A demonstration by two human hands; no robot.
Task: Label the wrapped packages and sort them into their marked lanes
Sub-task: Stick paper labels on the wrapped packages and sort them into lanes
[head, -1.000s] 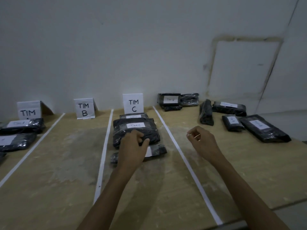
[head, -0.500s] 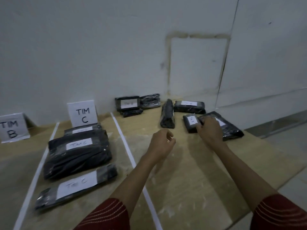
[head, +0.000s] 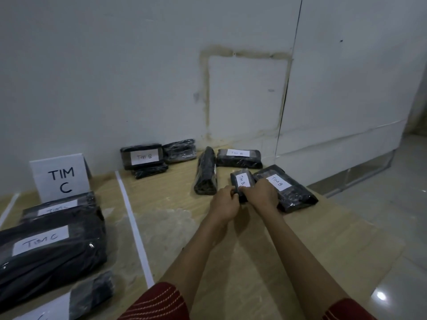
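A small black wrapped package (head: 242, 180) with a white "TIM B" label lies at the right of the wooden table. My left hand (head: 224, 203) and my right hand (head: 261, 195) both grip its near end, fingers curled round it. Just right of it lies a larger "TIM B" package (head: 290, 189). A narrow package (head: 206, 173) stands on its side to the left. The "TIM C" sign (head: 60, 177) marks the lane at left, where labelled "TIM C" packages (head: 50, 248) lie stacked.
More labelled packages sit by the wall: one "TIM B" (head: 142, 158) on a stack, an unlabelled one (head: 179, 150), another labelled one (head: 239, 157). A white tape line (head: 135, 229) separates the lanes. The table's right edge (head: 360, 229) drops to a tiled floor.
My view swung right. My left hand left the TIM C lane and moved right; both hands closed on the small "TIM B" package's near end.
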